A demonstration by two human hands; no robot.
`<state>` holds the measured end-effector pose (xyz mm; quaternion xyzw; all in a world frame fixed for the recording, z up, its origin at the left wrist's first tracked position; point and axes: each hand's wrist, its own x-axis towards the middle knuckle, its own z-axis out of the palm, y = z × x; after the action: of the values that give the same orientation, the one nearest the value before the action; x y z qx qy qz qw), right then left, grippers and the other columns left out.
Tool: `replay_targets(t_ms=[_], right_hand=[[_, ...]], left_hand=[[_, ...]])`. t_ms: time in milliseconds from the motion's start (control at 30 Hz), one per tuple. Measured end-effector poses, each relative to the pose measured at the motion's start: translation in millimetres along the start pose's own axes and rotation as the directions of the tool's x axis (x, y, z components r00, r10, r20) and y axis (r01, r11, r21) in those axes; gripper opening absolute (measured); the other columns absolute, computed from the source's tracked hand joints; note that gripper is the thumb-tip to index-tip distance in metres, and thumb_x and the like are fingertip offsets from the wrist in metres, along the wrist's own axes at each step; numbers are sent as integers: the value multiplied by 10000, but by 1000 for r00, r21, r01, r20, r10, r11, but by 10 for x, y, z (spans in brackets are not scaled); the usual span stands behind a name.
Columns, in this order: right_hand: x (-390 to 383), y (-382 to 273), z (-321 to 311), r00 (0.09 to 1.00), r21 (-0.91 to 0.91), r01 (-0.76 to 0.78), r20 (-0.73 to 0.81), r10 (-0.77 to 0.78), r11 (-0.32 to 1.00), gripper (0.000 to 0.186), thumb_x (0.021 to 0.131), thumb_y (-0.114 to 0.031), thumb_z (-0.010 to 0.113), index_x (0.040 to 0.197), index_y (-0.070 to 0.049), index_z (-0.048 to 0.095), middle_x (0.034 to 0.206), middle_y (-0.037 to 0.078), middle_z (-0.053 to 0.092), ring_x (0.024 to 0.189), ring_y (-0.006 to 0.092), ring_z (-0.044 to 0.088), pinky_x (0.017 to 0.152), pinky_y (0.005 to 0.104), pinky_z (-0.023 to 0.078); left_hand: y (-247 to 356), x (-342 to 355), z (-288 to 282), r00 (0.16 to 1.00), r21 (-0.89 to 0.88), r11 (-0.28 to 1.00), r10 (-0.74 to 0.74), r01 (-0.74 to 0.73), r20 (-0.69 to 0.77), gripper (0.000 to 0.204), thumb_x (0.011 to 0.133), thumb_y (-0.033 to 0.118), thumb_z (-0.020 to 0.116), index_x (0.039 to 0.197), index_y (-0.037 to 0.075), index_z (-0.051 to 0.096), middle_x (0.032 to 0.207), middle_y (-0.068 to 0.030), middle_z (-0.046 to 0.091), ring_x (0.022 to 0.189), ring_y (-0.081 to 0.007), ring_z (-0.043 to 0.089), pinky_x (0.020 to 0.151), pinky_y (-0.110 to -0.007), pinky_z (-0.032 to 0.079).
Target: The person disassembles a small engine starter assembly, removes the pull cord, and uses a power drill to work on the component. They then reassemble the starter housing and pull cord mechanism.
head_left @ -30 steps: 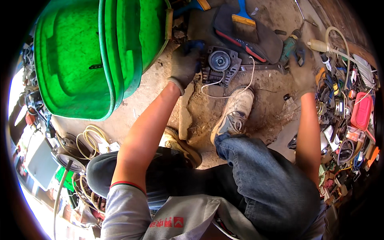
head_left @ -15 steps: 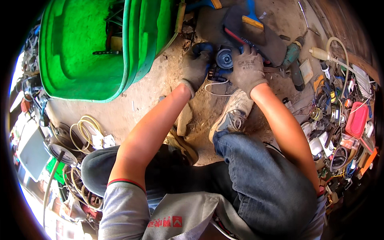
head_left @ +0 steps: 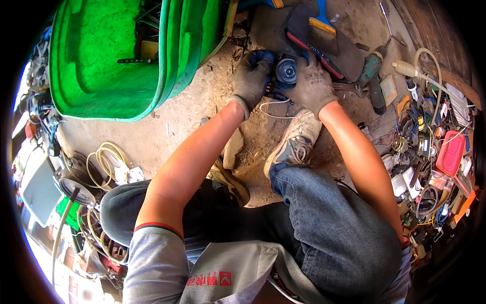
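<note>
Between my gloved hands, above my shoe, is a small dark device with a round, shiny metal face; I cannot make out its kind. My left hand, in a grey-and-blue work glove, curls its fingers against the device's left side. On the opposite side, my right hand wears a matching glove and wraps round the edge. Its fingertips are partly hidden behind the device. A thin white wire loops out below it, over the ground.
A large green tub with some parts inside stands at upper left. A blue-handled brush lies on a dark pad at the top. Right of my right hand are a green power drill and piled scrap. Coiled hose lies left.
My hands and the device have shifted very slightly, and the view has moved a little. Both hands stay on the device.
</note>
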<state>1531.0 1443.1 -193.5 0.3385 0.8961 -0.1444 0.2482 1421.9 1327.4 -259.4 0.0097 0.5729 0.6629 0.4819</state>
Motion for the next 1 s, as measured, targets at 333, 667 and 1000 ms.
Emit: replay_targets(t_ms=[333, 667, 1000], right_hand=[[-59, 92, 16, 998, 161, 46, -52, -38, 986, 915, 715, -430, 829, 1378, 27, 396, 1446, 294, 384, 1288, 435, 493, 1015, 521, 469], [-137, 386, 90, 973, 396, 188, -198, -116, 899, 810, 708, -360, 839, 1342, -20, 466, 1336, 226, 516, 1199, 344, 573, 992, 474, 489], [-357, 824, -114, 994, 980, 101, -106, 18, 171, 543, 806, -27, 759, 1297, 31, 535, 1147, 98, 641, 1007, 157, 624, 925, 317, 538]], left_hand=[[120, -55, 76, 1000, -61, 998, -20, 20, -9, 172, 965, 114, 619, 1100, 18, 667, 971, -25, 681, 846, -100, 593, 751, -257, 505], [157, -32, 35, 997, 18, 997, -80, 79, 14, 189, 990, 55, 557, 1154, 4, 635, 1061, -54, 693, 916, -125, 654, 810, -261, 539], [132, 17, -29, 996, 37, 998, -53, 50, 70, 222, 1011, 95, 543, 1203, 4, 611, 1076, -92, 708, 880, -163, 689, 783, -298, 575]])
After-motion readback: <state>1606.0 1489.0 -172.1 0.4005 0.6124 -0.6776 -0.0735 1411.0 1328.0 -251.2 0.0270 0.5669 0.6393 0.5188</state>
